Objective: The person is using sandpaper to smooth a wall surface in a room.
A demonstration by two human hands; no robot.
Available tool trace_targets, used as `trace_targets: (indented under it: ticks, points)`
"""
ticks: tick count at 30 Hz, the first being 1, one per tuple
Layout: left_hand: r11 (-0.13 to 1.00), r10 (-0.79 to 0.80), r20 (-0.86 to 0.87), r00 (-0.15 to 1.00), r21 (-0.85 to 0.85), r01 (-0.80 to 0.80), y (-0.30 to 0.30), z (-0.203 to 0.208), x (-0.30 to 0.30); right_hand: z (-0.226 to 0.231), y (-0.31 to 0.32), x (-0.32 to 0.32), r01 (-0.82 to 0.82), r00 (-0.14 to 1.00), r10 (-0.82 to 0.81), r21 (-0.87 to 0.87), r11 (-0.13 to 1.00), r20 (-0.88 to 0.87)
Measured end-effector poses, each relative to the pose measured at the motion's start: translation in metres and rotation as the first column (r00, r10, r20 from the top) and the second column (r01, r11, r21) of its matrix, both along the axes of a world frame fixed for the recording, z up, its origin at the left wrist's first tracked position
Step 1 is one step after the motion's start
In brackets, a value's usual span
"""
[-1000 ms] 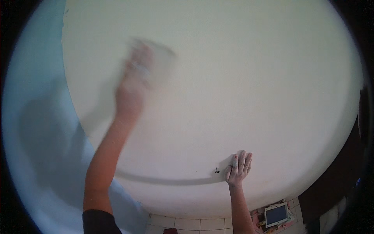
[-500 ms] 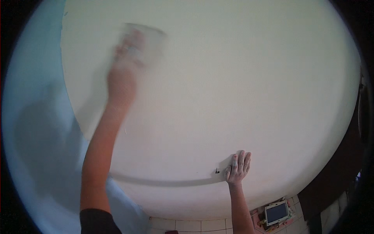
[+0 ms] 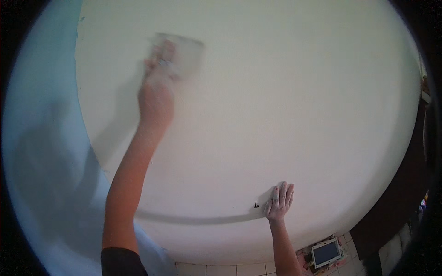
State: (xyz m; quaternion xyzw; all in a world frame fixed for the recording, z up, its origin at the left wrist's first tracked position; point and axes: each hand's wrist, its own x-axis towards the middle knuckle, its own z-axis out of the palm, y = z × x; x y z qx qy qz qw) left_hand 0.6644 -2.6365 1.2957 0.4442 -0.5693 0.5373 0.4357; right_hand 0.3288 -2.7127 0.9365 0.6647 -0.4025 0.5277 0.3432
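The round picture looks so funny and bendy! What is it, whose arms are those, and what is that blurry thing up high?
There is no machine here, just a person with a camera worn on the head. Its very wide lens bends straight edges, so the picture looks round. The two arms coming in from the bottom belong to that person.

The big pale surface is a white wall, with a light blue wall meeting it on the left. The left hand is raised high and holds a flat, pale pad against the white wall; it is blurred, so I cannot tell exactly what it is. The right hand lies flat and open on the wall lower down, holding nothing. At the bottom you can see floor tiles and a small screen.
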Motion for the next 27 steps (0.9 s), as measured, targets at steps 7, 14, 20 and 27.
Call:
trace_targets:
  ticks: [7, 14, 20, 27]
  points:
    - [0.949, -0.118, -0.050, 0.992, 0.288, 0.128, -0.012, -0.183, -0.102, 0.002, 0.004, -0.005, 0.003, 1.000, -0.002, 0.038, 0.999, -0.016]
    - [0.964, 0.227, 0.007, 0.974, 0.138, -0.225, -0.011, -0.053, -0.084, -0.008, 0.003, -0.002, 0.013, 0.999, -0.012, -0.013, 1.000, 0.031]
    - [0.997, -0.074, -0.040, 0.996, -0.034, 0.072, -0.017, -0.048, -0.087, 0.002, 0.005, 0.000, -0.011, 1.000, 0.011, 0.022, 1.000, -0.001]
    - [0.166, -0.456, -0.247, 0.855, 0.920, 0.355, 0.044, -0.210, -0.075, 0.028, 0.029, 0.010, -0.060, 0.995, 0.054, 0.081, 0.995, 0.083]
